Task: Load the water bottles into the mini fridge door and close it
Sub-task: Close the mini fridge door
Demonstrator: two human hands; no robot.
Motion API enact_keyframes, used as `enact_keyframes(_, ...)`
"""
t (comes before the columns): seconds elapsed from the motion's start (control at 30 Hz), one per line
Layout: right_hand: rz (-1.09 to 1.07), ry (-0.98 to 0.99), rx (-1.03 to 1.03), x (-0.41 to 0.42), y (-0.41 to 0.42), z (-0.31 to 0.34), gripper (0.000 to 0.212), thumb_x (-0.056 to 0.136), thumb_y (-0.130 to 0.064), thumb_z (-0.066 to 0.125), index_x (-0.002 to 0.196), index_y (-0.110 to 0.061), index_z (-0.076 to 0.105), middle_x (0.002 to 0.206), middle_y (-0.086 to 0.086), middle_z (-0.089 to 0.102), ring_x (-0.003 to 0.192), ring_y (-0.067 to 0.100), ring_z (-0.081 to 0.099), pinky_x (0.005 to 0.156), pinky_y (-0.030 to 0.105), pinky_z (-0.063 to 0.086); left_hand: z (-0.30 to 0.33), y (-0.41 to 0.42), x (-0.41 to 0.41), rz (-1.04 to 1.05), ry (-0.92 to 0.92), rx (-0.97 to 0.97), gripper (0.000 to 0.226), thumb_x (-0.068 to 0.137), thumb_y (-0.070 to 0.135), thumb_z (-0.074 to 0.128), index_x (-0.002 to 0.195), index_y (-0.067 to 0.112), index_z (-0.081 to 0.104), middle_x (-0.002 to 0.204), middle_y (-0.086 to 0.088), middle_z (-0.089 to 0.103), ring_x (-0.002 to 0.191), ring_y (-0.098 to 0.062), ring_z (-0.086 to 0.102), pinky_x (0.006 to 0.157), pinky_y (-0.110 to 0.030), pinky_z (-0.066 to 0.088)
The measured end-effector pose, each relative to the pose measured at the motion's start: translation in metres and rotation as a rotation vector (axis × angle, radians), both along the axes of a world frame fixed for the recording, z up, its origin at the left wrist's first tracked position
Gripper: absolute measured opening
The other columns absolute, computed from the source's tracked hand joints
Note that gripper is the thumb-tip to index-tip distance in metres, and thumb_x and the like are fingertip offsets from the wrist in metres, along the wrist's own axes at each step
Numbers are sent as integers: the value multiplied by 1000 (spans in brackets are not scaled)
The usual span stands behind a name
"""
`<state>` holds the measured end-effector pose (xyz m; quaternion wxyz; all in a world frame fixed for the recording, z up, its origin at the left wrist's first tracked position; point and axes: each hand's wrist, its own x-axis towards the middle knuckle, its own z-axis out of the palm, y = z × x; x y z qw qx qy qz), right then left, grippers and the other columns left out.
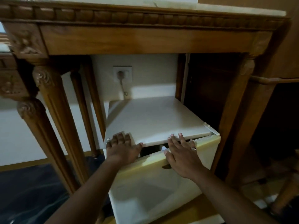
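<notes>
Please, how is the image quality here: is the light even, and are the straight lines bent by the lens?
Head view: dim, warm light; the fridge top is brightest, the recess to its right nearly black. Head view: the table edge bows, so wide-angle distortion. Head view: soft shadow on the fridge door below the right hand; the left hand looks slightly blurred.

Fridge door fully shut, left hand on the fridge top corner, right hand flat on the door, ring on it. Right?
Not quite. The door is not fully shut: the head view shows a dark gap between its top edge and the fridge top. The rest holds: left hand on the top's front corner, right hand flat on the door, ring on a finger.
</notes>
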<state>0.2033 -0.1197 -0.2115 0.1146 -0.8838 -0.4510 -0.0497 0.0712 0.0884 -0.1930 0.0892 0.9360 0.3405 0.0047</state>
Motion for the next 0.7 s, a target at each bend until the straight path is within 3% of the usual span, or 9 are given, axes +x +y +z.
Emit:
enact_keyframes(0.37,-31,-82,8,20,36,-5,71,95,-58,9,153,-17,11,164,0,6,151,20,-1,118,56,11,-13,5,13,2,-99,123,78,99,63,14,162,18,3,170,-14,-6,156,-32,-9,124,-51,-6)
enact_keyframes(0.47,-29,-98,4,23,38,-9,77,90,-60,1,153,-17,14,164,0,8,151,21,1,117,56,13,-19,11,15,2,-116,132,82,94,67,8,162,20,4,170,-12,-4,156,-30,-7,123,-49,-6)
enact_keyframes(0.63,-6,43,-127,18,33,6,80,90,-66,2,153,-17,3,164,0,-4,150,19,-10,119,59,1,-12,3,0,-14,-135,65,87,93,71,9,160,18,-10,170,-10,-10,156,-26,-12,125,-48,-9)
enact_keyframes(0.7,11,103,-193,8,18,28,94,80,-77,-4,153,-17,-3,164,-1,-9,149,17,-15,119,58,-1,6,-12,-28,-1,-145,9,99,85,82,7,158,18,-16,169,-8,-13,155,-24,-14,124,-46,-10)
